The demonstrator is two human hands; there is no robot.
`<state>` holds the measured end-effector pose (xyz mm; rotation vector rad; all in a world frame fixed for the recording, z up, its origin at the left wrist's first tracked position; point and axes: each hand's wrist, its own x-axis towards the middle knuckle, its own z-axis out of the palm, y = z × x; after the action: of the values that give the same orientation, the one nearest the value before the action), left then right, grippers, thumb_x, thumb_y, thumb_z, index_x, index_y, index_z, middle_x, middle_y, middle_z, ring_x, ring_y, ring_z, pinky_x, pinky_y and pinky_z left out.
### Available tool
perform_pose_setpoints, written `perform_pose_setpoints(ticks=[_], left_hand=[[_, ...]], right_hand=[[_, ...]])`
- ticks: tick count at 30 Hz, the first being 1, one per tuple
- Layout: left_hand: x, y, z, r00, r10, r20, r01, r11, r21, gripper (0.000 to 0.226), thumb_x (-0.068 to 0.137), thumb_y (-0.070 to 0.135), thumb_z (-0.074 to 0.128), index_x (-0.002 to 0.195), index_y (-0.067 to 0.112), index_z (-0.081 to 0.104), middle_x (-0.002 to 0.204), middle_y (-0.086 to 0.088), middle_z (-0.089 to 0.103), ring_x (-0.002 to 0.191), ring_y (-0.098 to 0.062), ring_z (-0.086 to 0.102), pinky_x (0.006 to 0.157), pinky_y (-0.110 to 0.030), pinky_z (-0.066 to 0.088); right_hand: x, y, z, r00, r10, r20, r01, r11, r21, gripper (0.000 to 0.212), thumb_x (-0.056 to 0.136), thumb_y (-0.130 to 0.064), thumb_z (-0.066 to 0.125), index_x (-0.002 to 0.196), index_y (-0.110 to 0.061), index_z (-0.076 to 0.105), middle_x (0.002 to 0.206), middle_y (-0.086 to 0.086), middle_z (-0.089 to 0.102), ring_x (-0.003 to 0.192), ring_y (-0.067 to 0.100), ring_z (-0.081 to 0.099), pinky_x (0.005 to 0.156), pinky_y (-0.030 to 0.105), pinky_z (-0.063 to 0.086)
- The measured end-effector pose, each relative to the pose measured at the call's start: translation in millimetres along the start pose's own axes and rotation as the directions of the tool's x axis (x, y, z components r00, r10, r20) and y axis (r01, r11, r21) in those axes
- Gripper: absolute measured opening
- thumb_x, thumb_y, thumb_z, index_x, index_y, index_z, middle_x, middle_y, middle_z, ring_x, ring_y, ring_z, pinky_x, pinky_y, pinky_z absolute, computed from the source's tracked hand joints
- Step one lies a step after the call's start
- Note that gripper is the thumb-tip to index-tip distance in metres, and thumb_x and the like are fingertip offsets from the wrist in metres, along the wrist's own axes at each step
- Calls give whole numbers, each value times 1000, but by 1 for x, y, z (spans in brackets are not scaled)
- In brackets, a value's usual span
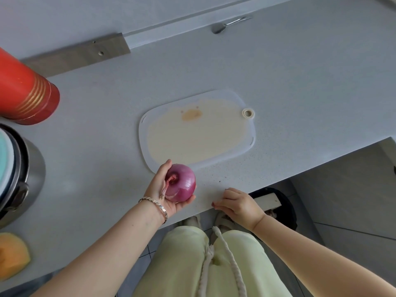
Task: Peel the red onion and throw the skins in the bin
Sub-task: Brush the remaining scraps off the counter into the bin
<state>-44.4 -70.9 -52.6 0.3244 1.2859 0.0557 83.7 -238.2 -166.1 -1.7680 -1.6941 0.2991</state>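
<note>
Red onion (181, 182) cupped in the left hand (166, 190), just off the cutting board (198, 133).
Right hand (237, 203), fingers curled, rests at the table (300, 82) edge; below it, what looks like the dark bin (287, 207). Pot (25, 174) and red canister (25, 91) sit well left.

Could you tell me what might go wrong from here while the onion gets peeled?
The onion sits in the left hand above the counter, not the bin, so loose skin may land on the worktop or floor. The bin is partly under the counter edge, so tossed skins could miss it.
</note>
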Motion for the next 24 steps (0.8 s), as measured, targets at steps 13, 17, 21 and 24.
perform_pose_setpoints(ticks=[13,17,21,24], left_hand=[[-11,-9,9,999,27,19,-28,999,26,42,84,51,58,102,14,57,103,-12,61,86,-31,61,42,-34,55],[-12,-7,15,999,33,31,-34,998,43,41,83,51,59,103,14,56,112,-12,59,90,-32,60,42,-34,54],[-12,-5,17,999,35,41,-37,998,44,45,82,51,61,107,14,56,114,-12,58,91,-32,60,42,-34,54],[-13,-5,19,998,35,47,-37,998,51,45,81,51,61,108,14,56,114,-13,58,91,-32,60,42,-34,54]], right_hand=[[11,-22,-61,253,908,334,-657,-92,748,32,89,5,33,71,-6,57,63,6,45,51,12,34,40,15,30],[13,-25,-53,106,882,459,-730,-244,638,29,85,-13,40,57,-10,40,56,4,33,45,13,21,35,19,19],[23,-29,-40,-31,845,534,-877,-279,391,57,76,-61,58,51,-15,34,48,0,32,38,11,23,36,19,19],[30,-32,-27,-71,862,502,-915,-257,311,60,71,-67,59,57,-11,39,50,2,35,37,13,29,36,20,24]])
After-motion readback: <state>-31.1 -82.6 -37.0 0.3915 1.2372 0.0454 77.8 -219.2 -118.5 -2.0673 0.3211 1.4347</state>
